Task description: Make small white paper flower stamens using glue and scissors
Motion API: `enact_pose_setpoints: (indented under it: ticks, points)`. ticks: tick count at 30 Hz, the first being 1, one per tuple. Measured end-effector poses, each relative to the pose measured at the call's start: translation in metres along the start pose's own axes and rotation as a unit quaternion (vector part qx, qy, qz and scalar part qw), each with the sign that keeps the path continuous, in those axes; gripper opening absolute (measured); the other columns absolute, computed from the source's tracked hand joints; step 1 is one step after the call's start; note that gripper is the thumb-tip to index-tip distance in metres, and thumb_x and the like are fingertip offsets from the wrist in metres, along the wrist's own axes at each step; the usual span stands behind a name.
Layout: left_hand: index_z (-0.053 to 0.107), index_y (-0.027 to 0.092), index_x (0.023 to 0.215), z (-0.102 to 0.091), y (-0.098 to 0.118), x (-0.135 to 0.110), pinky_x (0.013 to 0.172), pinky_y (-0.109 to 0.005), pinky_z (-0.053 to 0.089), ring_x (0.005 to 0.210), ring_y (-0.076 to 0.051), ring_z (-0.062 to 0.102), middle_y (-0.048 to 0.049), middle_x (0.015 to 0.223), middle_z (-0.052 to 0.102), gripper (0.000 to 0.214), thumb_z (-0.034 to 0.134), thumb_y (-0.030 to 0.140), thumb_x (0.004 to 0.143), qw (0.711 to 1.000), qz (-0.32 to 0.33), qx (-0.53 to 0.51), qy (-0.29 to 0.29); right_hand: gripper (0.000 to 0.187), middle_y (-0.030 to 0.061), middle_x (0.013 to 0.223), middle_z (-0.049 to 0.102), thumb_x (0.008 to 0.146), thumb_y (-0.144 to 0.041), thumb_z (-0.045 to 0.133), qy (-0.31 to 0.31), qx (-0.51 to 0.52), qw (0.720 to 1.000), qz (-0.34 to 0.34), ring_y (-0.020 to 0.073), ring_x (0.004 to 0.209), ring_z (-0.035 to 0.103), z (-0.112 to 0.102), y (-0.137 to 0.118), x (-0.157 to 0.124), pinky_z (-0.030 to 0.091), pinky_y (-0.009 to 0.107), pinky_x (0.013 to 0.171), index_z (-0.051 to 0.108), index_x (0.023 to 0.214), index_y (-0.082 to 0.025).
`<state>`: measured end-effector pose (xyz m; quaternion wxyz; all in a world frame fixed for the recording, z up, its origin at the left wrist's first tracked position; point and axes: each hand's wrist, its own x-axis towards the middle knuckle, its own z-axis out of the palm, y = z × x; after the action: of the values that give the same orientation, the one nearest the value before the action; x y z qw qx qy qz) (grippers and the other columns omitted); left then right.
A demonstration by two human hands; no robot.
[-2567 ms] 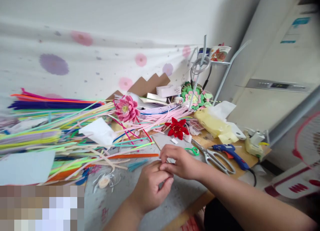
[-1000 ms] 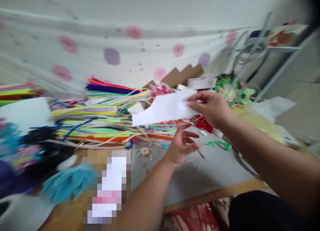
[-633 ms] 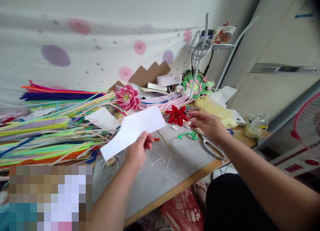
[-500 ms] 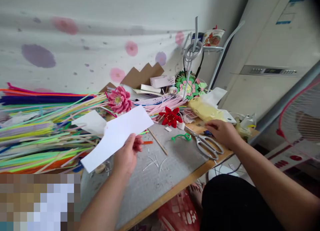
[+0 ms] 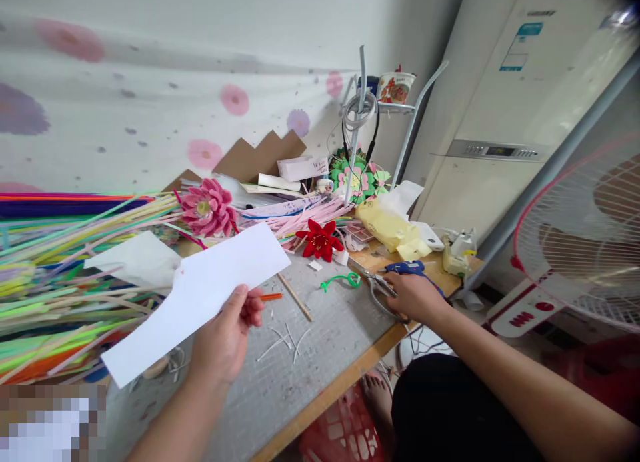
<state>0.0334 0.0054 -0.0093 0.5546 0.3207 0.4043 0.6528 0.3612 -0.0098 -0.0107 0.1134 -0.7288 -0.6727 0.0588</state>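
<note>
My left hand (image 5: 226, 335) pinches a long white sheet of paper (image 5: 200, 295) and holds it up over the grey work mat (image 5: 310, 342). Over at the right, my right hand (image 5: 413, 295) lies closed over the handles of the metal scissors (image 5: 375, 285) on the table. A blue glue gun (image 5: 407, 269) lies just beyond that hand. A green curl of pipe cleaner (image 5: 340, 280) and a red paper flower (image 5: 319, 239) sit between the two hands.
A big heap of coloured pipe cleaners (image 5: 65, 262) fills the left. A pink flower (image 5: 207, 209), cardboard (image 5: 260, 157), yellow paper (image 5: 387, 225) and a metal rack (image 5: 385, 109) stand behind. A fan (image 5: 585, 235) and air conditioner (image 5: 505, 102) are on the right. A red basket (image 5: 345, 429) sits under the table.
My right hand passed the white paper to my left hand, then moved right and came down on the scissors. The view has swung to the right.
</note>
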Motion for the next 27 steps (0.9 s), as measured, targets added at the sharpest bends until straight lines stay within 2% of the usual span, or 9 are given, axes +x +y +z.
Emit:
enact_pose_setpoints:
  ticks: [5,7,8,9,12,13,18,22,27]
  points:
    - [0.068,0.014,0.068,0.001,0.000,-0.003,0.041,-0.018,0.040,0.052,-0.010,0.052,0.0006,0.058,0.063,0.027,0.080,0.036,0.058,1.000,-0.003,0.006,0.000,0.031,0.0043,0.066,0.068,0.073,-0.026,0.057,0.034,0.140,0.988,0.058,0.0176,0.059,0.062,-0.007,0.013,-0.007,0.043,0.025,0.050,0.066,0.100,-0.014]
    - [0.068,0.014,0.069,0.001,0.001,-0.004,0.041,-0.019,0.041,0.053,-0.011,0.052,0.0006,0.059,0.064,0.027,0.080,0.036,0.058,1.000,-0.004,0.007,0.001,0.036,0.0038,0.069,0.066,0.078,-0.029,0.053,0.045,0.238,0.968,0.069,0.0167,0.059,0.064,-0.010,0.012,-0.016,0.047,0.025,0.049,0.062,0.108,-0.011]
    - [0.068,0.015,0.069,0.001,0.001,-0.005,0.042,-0.019,0.041,0.052,-0.010,0.052,0.0006,0.059,0.065,0.027,0.080,0.036,0.058,1.000,-0.005,0.007,0.002,0.039,0.0036,0.072,0.066,0.078,-0.031,0.055,0.057,0.318,0.943,0.075,0.0164,0.060,0.065,-0.012,0.008,-0.022,0.049,0.025,0.051,0.060,0.111,-0.012]
    - [0.068,0.015,0.069,0.002,0.001,-0.006,0.042,-0.019,0.041,0.052,-0.011,0.053,0.0005,0.059,0.065,0.027,0.080,0.036,0.058,1.000,-0.005,0.006,0.003,0.041,0.0030,0.075,0.065,0.076,-0.032,0.059,0.071,0.411,0.905,0.079,0.0159,0.061,0.065,-0.014,0.002,-0.028,0.051,0.026,0.053,0.059,0.113,-0.013]
    - [0.068,0.014,0.069,0.002,0.001,-0.008,0.044,-0.020,0.042,0.051,-0.011,0.054,-0.0004,0.059,0.066,0.028,0.080,0.037,0.059,1.000,-0.013,0.002,-0.001,0.054,-0.0012,0.077,0.061,0.066,-0.030,0.074,0.073,0.651,0.753,0.064,0.0116,0.054,0.061,-0.016,-0.026,-0.045,0.053,0.025,0.052,0.056,0.117,-0.020]
    - [0.068,0.014,0.068,0.002,0.001,-0.009,0.045,-0.021,0.043,0.052,-0.012,0.055,-0.0011,0.059,0.067,0.028,0.079,0.038,0.059,1.000,-0.019,0.001,-0.009,0.057,-0.0031,0.074,0.059,0.066,-0.030,0.075,0.047,0.685,0.725,0.048,0.0093,0.048,0.057,-0.015,-0.037,-0.050,0.052,0.025,0.050,0.055,0.119,-0.022]
    - [0.070,0.012,0.070,0.004,0.002,-0.013,0.054,-0.026,0.048,0.059,-0.017,0.063,-0.0070,0.068,0.072,0.034,0.076,0.045,0.063,0.998,-0.055,0.015,-0.042,0.041,-0.0093,0.059,0.045,0.083,-0.047,0.060,-0.115,0.739,0.664,-0.019,0.0011,0.031,0.033,0.009,-0.071,-0.068,0.053,0.027,0.051,0.056,0.115,-0.020]
    - [0.070,0.012,0.070,0.004,0.005,-0.014,0.057,-0.028,0.049,0.065,-0.019,0.065,-0.0097,0.077,0.074,0.033,0.076,0.043,0.064,0.997,-0.059,0.010,-0.049,0.043,-0.0078,0.063,0.045,0.086,-0.056,0.052,-0.165,0.770,0.611,-0.074,0.0009,0.033,0.031,0.022,-0.076,-0.072,0.053,0.027,0.056,0.059,0.112,-0.023]
    - [0.072,0.016,0.073,0.002,0.003,-0.015,0.067,-0.031,0.052,0.081,-0.022,0.067,-0.0079,0.086,0.074,0.024,0.074,0.040,0.071,0.992,-0.055,-0.028,-0.108,0.054,-0.0059,0.070,0.043,0.080,-0.065,0.053,-0.224,0.793,0.551,-0.132,0.0031,0.043,0.035,0.018,-0.077,-0.077,0.052,0.030,0.068,0.057,0.117,-0.026]
